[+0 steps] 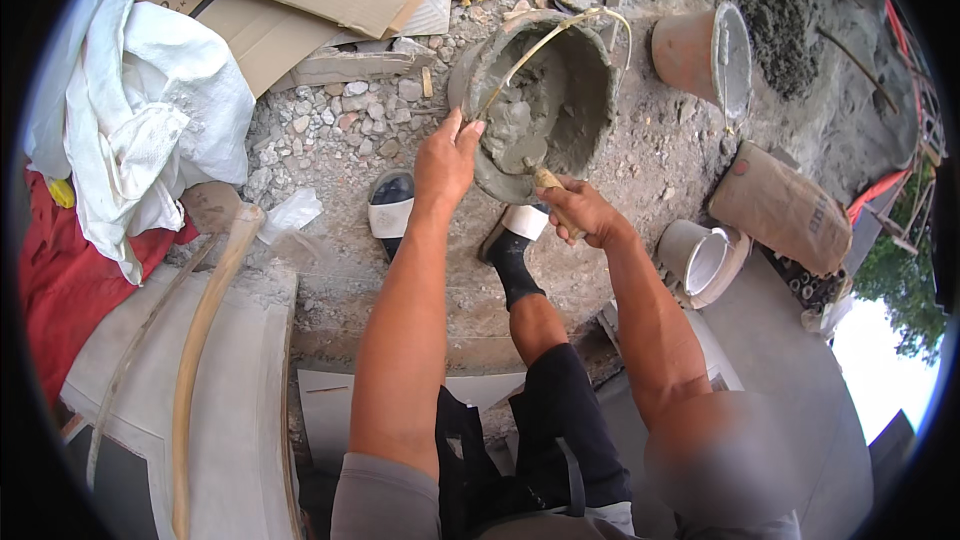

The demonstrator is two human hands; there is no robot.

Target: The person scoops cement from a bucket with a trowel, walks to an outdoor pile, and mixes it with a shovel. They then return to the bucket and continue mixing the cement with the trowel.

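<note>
A large mortar-crusted bucket (466, 79) stands tilted in front of me, its mouth facing me. Wet grey mortar (517, 120) lies inside it. My left hand (442, 165) grips the bucket's left rim, by the lower end of its bail handle (551, 36). In my right hand (589, 211) is the wooden handle of a trowel (551, 184), held over the bucket's near rim. The trowel's metal neck points into the bucket; its blade cannot be made out against the mortar.
Rubble (360, 116) covers the ground left of the bucket. Rightward are a smaller bucket (684, 52), a white pail (684, 255), a paper sack (780, 206) and a mortar heap (772, 15). Cardboard (262, 37), a white woven sack (180, 52) and a wooden-handled tool (202, 337) lie left.
</note>
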